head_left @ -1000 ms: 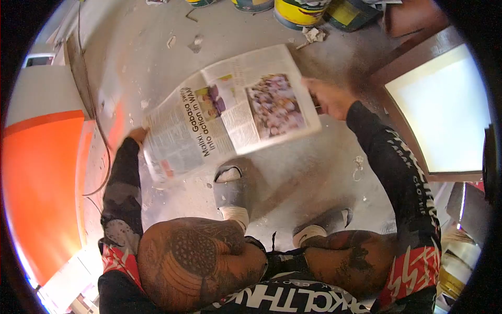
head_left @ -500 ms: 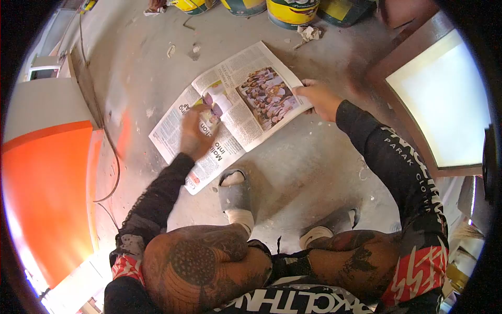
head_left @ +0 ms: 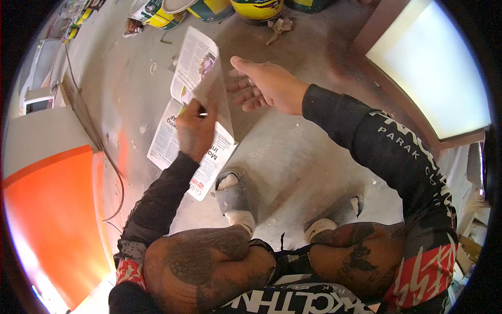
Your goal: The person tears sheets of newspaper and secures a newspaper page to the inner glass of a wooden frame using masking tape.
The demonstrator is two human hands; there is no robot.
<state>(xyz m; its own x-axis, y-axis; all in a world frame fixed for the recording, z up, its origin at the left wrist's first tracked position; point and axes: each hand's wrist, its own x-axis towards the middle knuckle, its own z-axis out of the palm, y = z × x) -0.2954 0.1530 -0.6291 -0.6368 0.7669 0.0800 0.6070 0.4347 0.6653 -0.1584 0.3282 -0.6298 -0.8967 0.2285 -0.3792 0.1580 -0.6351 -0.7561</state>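
Note:
A newspaper (head_left: 172,128) lies partly on the concrete floor, its right part lifted and folding over toward the left. My left hand (head_left: 196,131) is over the middle of the paper, fingers curled together at the raised fold; a small white patch shows between them. My right hand (head_left: 269,86) is in the air just right of the lifted page, thumb up and fingers apart, holding nothing. Below the paper is my left foot in a dark slide sandal (head_left: 232,193), and the other sandal (head_left: 345,209) is farther right.
Several yellow-green paint buckets (head_left: 256,9) line the far side, with a crumpled scrap (head_left: 280,29) in front. An orange panel (head_left: 55,225) stands at the left beside a cable (head_left: 117,178) on the floor. A brown-framed white panel (head_left: 434,68) is on the right.
The newspaper's right part has risen from nearly flat and swung leftward, hiding its large photo. My right hand has let go of its edge and moved left. My left hand stays over the paper.

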